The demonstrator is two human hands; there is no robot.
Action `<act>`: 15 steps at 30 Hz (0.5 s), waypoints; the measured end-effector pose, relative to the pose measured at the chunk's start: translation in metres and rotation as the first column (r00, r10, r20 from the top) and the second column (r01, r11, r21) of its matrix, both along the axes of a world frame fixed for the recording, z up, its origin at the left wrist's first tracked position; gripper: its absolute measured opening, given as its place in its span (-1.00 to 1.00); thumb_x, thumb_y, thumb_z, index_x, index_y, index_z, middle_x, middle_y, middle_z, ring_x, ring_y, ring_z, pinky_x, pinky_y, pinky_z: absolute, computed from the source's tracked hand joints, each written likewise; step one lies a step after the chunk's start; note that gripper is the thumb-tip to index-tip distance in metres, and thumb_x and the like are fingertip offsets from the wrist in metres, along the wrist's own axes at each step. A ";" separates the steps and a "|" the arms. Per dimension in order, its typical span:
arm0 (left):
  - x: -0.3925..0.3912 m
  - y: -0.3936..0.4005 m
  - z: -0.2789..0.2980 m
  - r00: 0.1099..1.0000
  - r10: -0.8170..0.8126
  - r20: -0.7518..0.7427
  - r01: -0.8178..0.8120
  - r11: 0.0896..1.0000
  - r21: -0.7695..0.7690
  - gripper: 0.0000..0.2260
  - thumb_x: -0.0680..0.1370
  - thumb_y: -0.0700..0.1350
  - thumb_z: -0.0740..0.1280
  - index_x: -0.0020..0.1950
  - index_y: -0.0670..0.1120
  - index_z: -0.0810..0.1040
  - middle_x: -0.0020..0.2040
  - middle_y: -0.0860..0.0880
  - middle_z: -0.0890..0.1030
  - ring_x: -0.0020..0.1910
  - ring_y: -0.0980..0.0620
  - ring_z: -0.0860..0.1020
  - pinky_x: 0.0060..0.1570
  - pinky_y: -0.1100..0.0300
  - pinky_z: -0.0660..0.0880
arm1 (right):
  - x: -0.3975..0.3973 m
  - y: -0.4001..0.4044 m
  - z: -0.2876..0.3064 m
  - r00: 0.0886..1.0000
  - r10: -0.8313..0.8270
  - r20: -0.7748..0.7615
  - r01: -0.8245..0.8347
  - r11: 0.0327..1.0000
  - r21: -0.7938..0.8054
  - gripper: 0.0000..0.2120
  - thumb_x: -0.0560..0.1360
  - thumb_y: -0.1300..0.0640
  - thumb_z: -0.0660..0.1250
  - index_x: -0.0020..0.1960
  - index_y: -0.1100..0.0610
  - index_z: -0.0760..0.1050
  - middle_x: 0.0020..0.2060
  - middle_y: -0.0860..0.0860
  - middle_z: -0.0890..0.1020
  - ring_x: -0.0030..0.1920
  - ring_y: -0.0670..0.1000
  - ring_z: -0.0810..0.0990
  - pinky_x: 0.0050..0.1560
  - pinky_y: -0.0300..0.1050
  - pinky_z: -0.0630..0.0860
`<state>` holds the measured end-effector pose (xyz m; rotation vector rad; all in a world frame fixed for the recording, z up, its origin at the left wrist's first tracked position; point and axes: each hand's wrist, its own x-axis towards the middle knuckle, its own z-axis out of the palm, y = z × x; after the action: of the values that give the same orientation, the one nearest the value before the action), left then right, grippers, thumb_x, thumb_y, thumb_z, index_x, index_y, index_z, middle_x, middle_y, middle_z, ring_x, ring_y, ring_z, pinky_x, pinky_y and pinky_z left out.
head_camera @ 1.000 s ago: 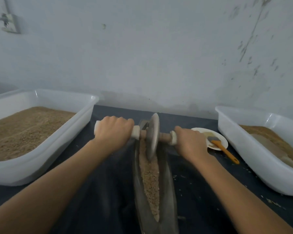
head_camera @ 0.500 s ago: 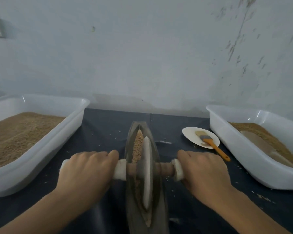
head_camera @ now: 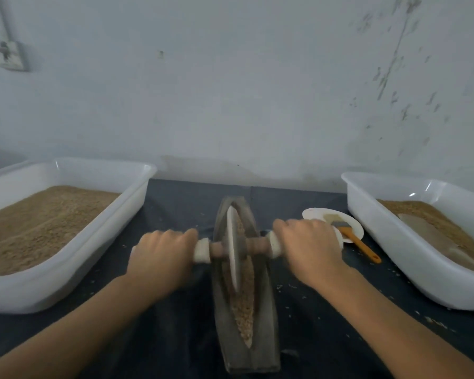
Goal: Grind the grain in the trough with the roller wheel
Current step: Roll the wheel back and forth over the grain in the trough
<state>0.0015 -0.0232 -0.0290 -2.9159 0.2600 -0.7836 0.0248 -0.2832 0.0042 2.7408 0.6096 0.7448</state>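
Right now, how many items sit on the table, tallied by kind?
White tubs of grain: 2, left tub and right tub
Trough: 1
Roller wheel: 1
White plate: 1
Orange-handled brush: 1
Total: 6

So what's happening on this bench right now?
A person is grinding grain in a narrow boat-shaped trough. The left hand and right hand each hold one end of the axle of the roller wheel, which stands on edge in the trough's far half. White tubs of grain sit on both sides, and a brush lies on a small plate.
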 end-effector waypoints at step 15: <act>0.061 0.001 0.000 0.998 0.029 0.050 -0.023 0.994 -0.108 -0.76 0.48 0.07 0.34 -0.19 0.03 0.30 -0.33 0.06 0.47 -0.40 -0.05 0.43 -0.36 0.14 0.22 | 0.055 0.026 0.012 0.994 -0.027 0.104 0.026 1.000 0.009 -0.79 0.42 0.07 0.41 0.00 0.05 0.46 -0.16 0.01 0.62 -0.16 0.09 0.59 -0.22 -0.07 0.26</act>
<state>0.0627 -0.0226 -0.0293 -2.9870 0.1805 -0.8934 0.0795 -0.2576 0.0163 2.6908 0.5483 0.8790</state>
